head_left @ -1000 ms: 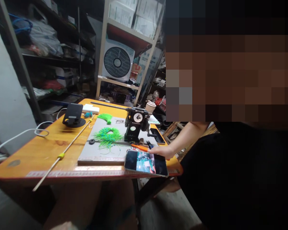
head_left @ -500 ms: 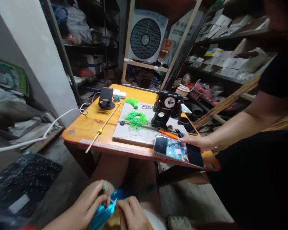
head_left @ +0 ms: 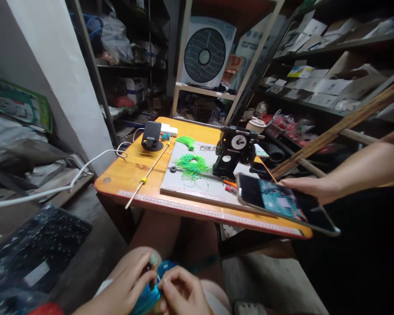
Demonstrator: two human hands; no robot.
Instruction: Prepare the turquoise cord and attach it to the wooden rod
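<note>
Blue plastic (head_left: pixel 144 301) lies over the lap, short of the near edge of the desk (head_left: pixel 124 173). Left hand (head_left: pixel 126 280) and right hand (head_left: pixel 185 292) have their fingers closed, pinching it near a thin white strand. On the desk, a green fringe ring (head_left: pixel 185 165) lies beside a black cranked device (head_left: pixel 229 164); another person's hand (head_left: pixel 310 186) holds a phone (head_left: pixel 282 202) near the right corner.

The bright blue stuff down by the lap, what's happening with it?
The left hand and right hand are pinching something small and pale at the blue material. Another person's hand holds a phone over the table's edge. Green fringe lies beside a black cranked device.
</note>
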